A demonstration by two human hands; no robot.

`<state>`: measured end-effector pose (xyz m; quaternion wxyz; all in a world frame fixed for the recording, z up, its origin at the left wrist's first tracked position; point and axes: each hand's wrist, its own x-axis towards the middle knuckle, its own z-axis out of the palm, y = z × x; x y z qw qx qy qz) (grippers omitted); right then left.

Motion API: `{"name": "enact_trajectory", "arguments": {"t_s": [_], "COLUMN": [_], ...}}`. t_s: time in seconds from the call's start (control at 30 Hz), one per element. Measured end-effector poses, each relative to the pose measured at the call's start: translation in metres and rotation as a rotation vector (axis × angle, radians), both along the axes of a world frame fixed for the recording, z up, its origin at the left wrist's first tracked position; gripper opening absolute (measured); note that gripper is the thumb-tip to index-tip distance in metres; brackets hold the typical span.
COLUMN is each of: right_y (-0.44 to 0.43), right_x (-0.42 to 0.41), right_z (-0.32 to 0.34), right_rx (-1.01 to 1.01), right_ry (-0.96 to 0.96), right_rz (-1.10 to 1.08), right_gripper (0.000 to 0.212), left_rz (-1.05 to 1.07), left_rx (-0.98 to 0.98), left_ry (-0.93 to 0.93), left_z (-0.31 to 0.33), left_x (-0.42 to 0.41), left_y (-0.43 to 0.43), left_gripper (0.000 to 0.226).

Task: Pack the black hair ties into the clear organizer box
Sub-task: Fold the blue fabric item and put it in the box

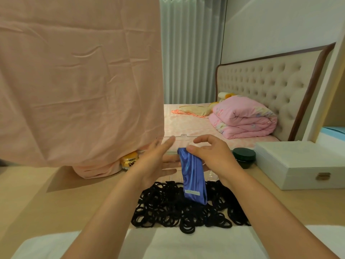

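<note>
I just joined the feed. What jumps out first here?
A big pink cloth hangs over the upper left, hiding much of the view. At centre, the right hand pinches a shiny blue fabric piece above the open clear organizer box, with a heap of black hair ties on the table just in front.

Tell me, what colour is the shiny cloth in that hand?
Blue, with a small pale label; the cloth hangs from the right hand, head view.

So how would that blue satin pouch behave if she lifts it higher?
Probably floppy: the blue satin pouch hangs limp from the right hand, pinched at its top edge. Its glossy sheen suggests it is slippery. It looks light, draping over the black hair ties without pressing them down.
</note>
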<state>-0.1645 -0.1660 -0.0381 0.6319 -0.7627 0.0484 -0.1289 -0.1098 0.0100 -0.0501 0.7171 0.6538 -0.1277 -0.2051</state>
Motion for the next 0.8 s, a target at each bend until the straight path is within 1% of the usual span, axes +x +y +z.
{"name": "enact_trajectory", "arguments": {"t_s": [0.07,0.1,0.13,0.2,0.27,0.33,0.4,0.47,0.53,0.6,0.67,0.73,0.8], "right_y": [-0.001,-0.002,-0.002,-0.005,-0.009,-0.013,-0.015,-0.014,-0.012,-0.011,-0.009,-0.007,-0.006], "right_x": [0.000,0.000,0.000,-0.001,-0.002,-0.004,-0.004,-0.003,-0.003,-0.003,-0.005,-0.006,-0.004], "right_z": [0.001,0.001,0.001,0.002,0.003,0.004,0.002,0.000,-0.001,0.000,0.002,0.004,0.005], "right_rx": [0.001,0.002,0.007,0.008,0.011,0.001,-0.063,-0.116,-0.151,-0.211,-0.310,-0.381,-0.362], "right_ry": [-0.013,-0.014,-0.016,-0.018,0.007,0.055,0.086,0.097,0.102,0.104,0.089,0.053,0.025], "right_rz": [-0.017,-0.017,-0.008,0.015,0.075,0.172,0.223,0.221,0.217,0.216,0.199,0.180,0.184], "right_gripper": [0.014,0.011,0.009,0.007,0.009,0.019,0.028,0.030,0.028,0.023,0.014,0.010,0.014], "left_rz": [-0.063,-0.050,-0.026,0.021,0.054,0.080,0.073,0.008,-0.059,-0.051,-0.018,0.004,0.008], "left_rx": [0.069,0.082,0.107,0.227,0.316,0.355,0.435,0.595,0.732,0.748,0.717,0.684,0.548], "left_ry": [-0.091,-0.146,-0.214,-0.354,-0.456,-0.518,-0.578,-0.635,-0.663,-0.655,-0.632,-0.617,-0.534], "left_z": [0.001,0.000,0.000,0.001,0.000,0.002,0.005,0.009,0.012,0.012,0.015,0.017,0.016], "left_x": [-0.007,-0.008,-0.009,-0.009,-0.008,-0.008,-0.011,-0.009,-0.009,-0.008,-0.010,-0.011,-0.009], "left_y": [-0.002,-0.003,-0.004,-0.005,-0.006,-0.008,-0.006,0.001,0.007,0.010,0.010,0.008,0.006], "left_gripper": [0.078,0.072,0.063,0.037,0.024,0.023,0.023,0.029,0.034,0.027,0.016,0.012,0.017]}}
